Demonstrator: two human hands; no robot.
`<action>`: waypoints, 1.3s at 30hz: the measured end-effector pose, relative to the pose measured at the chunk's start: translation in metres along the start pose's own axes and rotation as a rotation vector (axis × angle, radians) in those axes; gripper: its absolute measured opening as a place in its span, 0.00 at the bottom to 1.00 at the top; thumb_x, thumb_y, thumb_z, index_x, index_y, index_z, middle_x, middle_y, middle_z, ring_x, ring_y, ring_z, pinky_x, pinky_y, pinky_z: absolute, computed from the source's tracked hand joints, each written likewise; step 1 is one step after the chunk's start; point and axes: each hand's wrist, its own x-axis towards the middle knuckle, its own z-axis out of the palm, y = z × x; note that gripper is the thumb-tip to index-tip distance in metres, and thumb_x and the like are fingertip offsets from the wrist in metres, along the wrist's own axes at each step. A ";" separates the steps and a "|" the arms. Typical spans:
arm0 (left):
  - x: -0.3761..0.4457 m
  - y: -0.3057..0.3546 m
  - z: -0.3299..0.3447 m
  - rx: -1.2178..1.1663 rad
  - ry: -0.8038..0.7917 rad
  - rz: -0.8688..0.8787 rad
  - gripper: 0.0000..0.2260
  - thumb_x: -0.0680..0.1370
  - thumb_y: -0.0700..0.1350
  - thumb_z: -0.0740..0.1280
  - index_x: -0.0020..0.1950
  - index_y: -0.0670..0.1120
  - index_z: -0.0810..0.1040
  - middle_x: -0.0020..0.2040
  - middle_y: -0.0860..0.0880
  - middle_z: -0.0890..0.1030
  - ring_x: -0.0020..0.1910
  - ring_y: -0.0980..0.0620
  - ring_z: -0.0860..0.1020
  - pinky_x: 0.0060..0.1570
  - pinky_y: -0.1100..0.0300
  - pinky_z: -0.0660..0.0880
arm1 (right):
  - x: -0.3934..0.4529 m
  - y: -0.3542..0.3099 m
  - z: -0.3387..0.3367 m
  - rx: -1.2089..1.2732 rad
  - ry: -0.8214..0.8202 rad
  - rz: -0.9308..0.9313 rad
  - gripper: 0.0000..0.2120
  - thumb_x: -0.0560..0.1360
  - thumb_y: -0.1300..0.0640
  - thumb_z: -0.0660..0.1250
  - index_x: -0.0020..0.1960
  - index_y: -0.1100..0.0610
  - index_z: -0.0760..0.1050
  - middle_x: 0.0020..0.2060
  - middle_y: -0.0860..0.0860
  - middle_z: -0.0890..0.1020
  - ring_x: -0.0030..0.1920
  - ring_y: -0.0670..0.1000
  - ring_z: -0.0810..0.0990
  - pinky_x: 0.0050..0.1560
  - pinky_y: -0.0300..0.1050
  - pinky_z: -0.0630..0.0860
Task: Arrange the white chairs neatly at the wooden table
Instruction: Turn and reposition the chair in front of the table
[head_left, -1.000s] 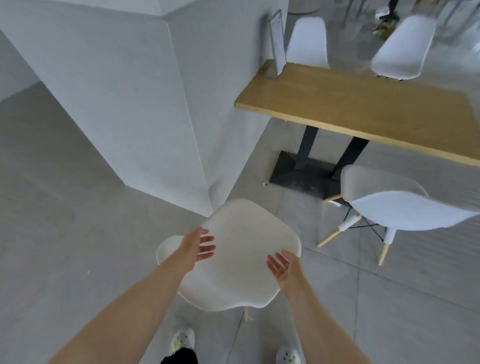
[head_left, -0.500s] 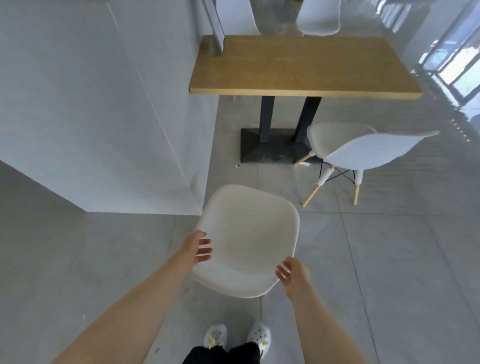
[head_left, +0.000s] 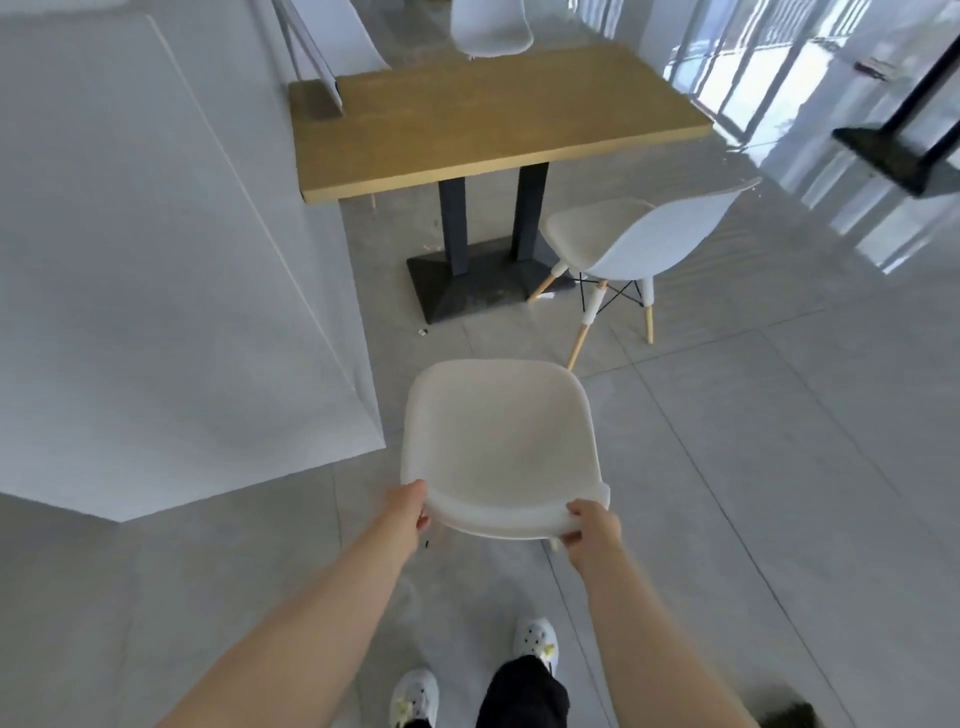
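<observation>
a white moulded chair (head_left: 498, 447) stands on the floor short of the wooden table (head_left: 488, 114), its back rim nearest the camera. a second white chair (head_left: 631, 241) on pale wooden legs sits turned sideways by the table's black base. a third (head_left: 491, 26) stands at the far side

Both hands gripped the near edge of a white chair (head_left: 498, 441), the left hand (head_left: 408, 506) curled round its left corner and the right hand (head_left: 592, 527) clamped on its right corner. The chair sat on the grey tiled floor (head_left: 779, 467), well short of the wooden counter (head_left: 483, 114). A second white chair (head_left: 634, 244) with pale wooden legs stood just beside the counter's black base (head_left: 478, 280), on the right. Another white chair (head_left: 491, 26) showed beyond the counter's far edge. A white wall (head_left: 156, 260) ran along the left. White shoes (head_left: 535, 639) were visible below.
</observation>
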 end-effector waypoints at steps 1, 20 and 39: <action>-0.002 -0.003 -0.004 -0.025 -0.031 -0.041 0.01 0.78 0.38 0.60 0.46 0.42 0.71 0.36 0.46 0.70 0.31 0.52 0.68 0.19 0.69 0.69 | -0.008 0.005 0.001 0.049 -0.028 0.019 0.17 0.73 0.73 0.59 0.61 0.64 0.68 0.40 0.58 0.73 0.38 0.56 0.73 0.35 0.51 0.72; -0.021 0.016 0.048 -0.558 -0.332 -0.215 0.12 0.75 0.27 0.54 0.50 0.40 0.73 0.47 0.40 0.79 0.46 0.42 0.78 0.30 0.51 0.81 | 0.018 -0.037 0.020 0.053 -0.241 0.035 0.18 0.71 0.74 0.60 0.58 0.63 0.69 0.45 0.59 0.77 0.44 0.59 0.77 0.44 0.54 0.77; 0.073 0.168 0.153 -0.665 -0.315 -0.148 0.07 0.76 0.29 0.56 0.46 0.37 0.72 0.41 0.40 0.81 0.45 0.43 0.77 0.33 0.52 0.81 | 0.123 -0.190 0.163 -0.042 -0.322 0.057 0.17 0.71 0.74 0.61 0.58 0.63 0.70 0.45 0.59 0.78 0.44 0.57 0.78 0.39 0.49 0.80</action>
